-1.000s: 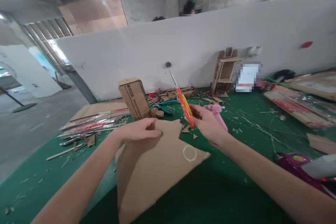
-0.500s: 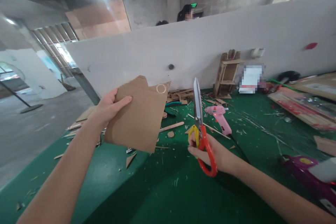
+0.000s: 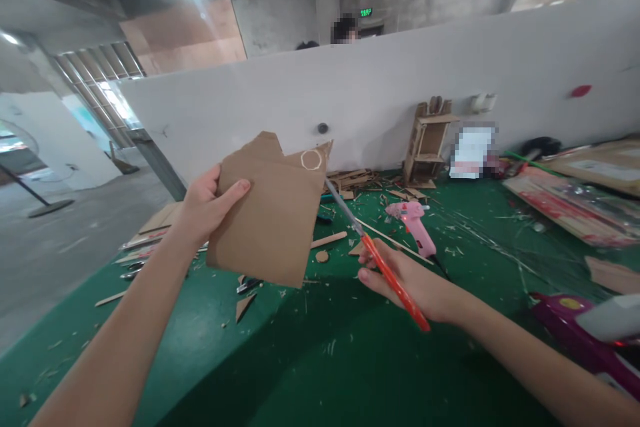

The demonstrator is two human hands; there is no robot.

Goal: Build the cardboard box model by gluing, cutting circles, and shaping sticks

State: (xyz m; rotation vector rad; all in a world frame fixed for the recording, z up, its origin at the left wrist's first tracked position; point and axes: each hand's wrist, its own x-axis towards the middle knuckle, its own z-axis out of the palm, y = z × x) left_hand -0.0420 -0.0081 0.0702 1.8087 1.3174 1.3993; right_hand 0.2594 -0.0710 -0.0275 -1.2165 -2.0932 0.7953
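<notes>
My left hand (image 3: 210, 203) grips the left edge of a flat piece of brown cardboard (image 3: 265, 213), thumb on its near face. The sheet is held up above the table, its top edge notched, with a pale ring marked near the upper right corner. In my right hand (image 3: 400, 277) is a pair of scissors (image 3: 373, 243) with red handles, seen edge-on. Their blades point up and left, and the tips are at the cardboard's right edge; whether they touch it I cannot tell. The second handle is hidden.
A pink glue gun (image 3: 414, 223) lies on the green table (image 3: 280, 373), amid scraps. Behind it stands a small cardboard shelf (image 3: 427, 140) against the white partition (image 3: 250, 100). At right are a purple tool (image 3: 575, 327) and packaged strips (image 3: 570, 207). Someone's head (image 3: 344, 30) shows beyond the partition.
The scissors have turned from upright and face-on to edge-on, tilting left toward the cardboard. The cardboard has shifted slightly right and up in my left hand.
</notes>
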